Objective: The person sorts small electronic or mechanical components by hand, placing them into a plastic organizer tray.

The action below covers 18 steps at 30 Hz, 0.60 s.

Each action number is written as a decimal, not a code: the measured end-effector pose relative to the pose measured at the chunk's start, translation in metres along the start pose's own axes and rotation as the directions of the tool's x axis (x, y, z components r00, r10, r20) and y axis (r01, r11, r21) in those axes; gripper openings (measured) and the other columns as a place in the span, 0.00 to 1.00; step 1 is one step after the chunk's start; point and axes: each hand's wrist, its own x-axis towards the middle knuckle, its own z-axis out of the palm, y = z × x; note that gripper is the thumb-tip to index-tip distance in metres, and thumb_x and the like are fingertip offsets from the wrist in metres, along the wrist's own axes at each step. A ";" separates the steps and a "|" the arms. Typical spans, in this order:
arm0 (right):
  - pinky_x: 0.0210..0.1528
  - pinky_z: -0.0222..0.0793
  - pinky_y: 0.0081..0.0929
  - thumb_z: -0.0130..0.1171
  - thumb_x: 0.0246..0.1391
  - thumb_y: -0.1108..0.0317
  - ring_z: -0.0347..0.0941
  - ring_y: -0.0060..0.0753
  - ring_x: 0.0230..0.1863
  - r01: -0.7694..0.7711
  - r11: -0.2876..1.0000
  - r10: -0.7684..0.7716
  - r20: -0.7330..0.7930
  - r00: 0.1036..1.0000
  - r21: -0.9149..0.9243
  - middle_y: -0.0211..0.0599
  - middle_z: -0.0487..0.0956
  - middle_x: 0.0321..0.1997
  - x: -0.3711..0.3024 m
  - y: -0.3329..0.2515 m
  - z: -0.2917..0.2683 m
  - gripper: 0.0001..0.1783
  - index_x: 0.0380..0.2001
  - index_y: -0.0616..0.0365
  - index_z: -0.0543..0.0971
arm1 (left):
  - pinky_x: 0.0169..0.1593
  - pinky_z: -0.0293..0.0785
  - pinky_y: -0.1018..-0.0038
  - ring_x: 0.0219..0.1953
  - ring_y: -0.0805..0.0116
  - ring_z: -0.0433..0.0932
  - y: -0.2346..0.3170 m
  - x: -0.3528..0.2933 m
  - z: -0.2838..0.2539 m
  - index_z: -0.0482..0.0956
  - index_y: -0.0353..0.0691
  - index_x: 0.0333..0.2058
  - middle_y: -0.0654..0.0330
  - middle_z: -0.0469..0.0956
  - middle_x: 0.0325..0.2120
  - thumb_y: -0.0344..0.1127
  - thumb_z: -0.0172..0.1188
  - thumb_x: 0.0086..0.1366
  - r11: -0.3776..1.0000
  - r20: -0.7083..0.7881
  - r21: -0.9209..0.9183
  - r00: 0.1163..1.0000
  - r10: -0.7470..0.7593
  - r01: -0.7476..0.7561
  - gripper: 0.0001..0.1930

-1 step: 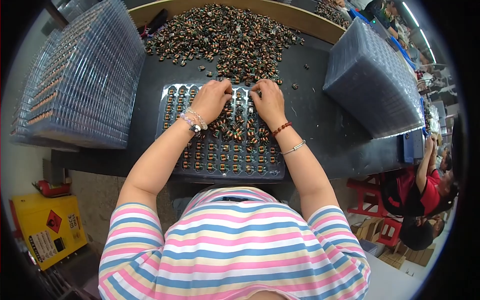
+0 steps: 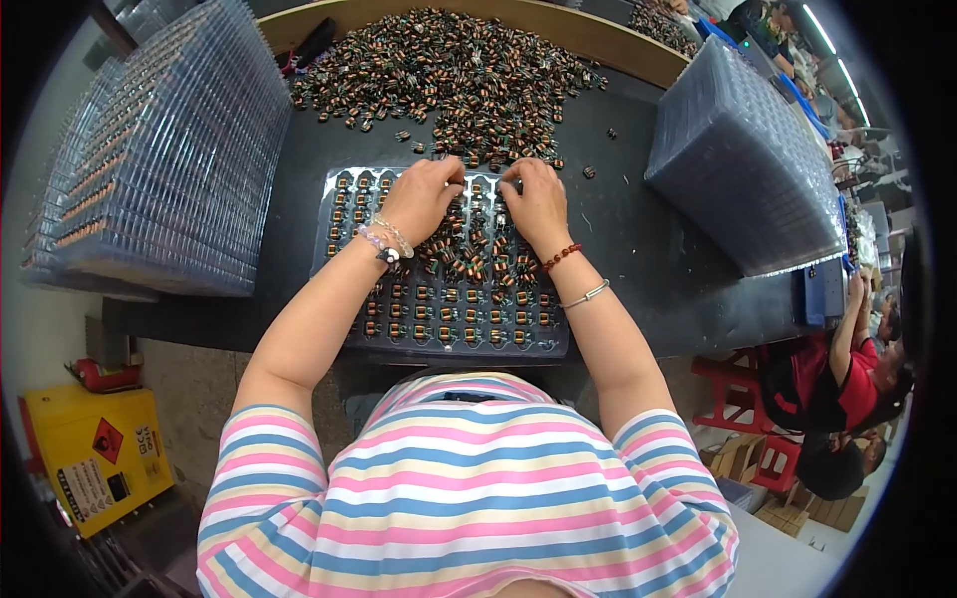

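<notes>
A clear plastic tray (image 2: 344,344) lies before me, with small copper-wound coils (image 2: 420,312) seated in rows of its pockets. A loose heap of the same coils (image 2: 469,261) covers its middle. Over the tray's far part, my left hand (image 2: 427,194) is closed, its fingertips pinched together; whatever they hold is too small to make out. To its right, my right hand (image 2: 538,199) curls thumb and fingers together at the tray's far right pockets, and its fingertips hide what is between them. Both hands are close to the near end of a big coil pile (image 2: 449,80).
Tall stacks of clear trays stand at the left (image 2: 189,149) and the right (image 2: 738,159). A wooden rail (image 2: 558,20) bounds the table's far side. Dark-handled pliers (image 2: 314,45) lie beside the pile. A yellow box (image 2: 100,448) sits lower left; a person in red (image 2: 847,374) is at the right.
</notes>
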 end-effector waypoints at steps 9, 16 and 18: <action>0.50 0.65 0.37 0.64 0.45 0.61 0.71 0.40 0.48 -0.132 0.984 0.135 0.022 0.991 -0.117 0.35 0.77 0.45 -0.001 -0.004 -0.003 0.11 0.24 0.57 0.78 | 0.36 0.74 0.68 0.31 0.61 0.79 0.000 0.001 -0.002 0.78 0.42 0.39 0.57 0.80 0.29 0.34 0.61 0.58 0.964 -0.112 -0.263 0.991 -0.075 0.044 0.10; 0.48 0.67 0.35 0.62 0.47 0.67 0.72 0.42 0.44 0.036 0.984 -0.050 0.076 0.996 0.175 0.35 0.78 0.41 -0.022 -0.010 -0.032 0.10 0.34 0.57 0.79 | 0.36 0.74 0.74 0.30 0.67 0.79 -0.004 0.001 0.004 0.81 0.38 0.36 0.58 0.81 0.30 0.32 0.64 0.56 0.980 -0.101 -0.199 0.995 0.005 -0.025 0.09; 0.48 0.67 0.36 0.62 0.47 0.67 0.72 0.41 0.43 0.179 0.974 -0.205 0.198 0.959 0.141 0.34 0.79 0.39 -0.033 -0.018 -0.039 0.10 0.34 0.56 0.81 | 0.36 0.73 0.74 0.30 0.67 0.79 -0.006 0.004 0.010 0.81 0.38 0.36 0.58 0.80 0.30 0.33 0.63 0.56 0.983 -0.113 -0.173 0.993 0.039 -0.058 0.09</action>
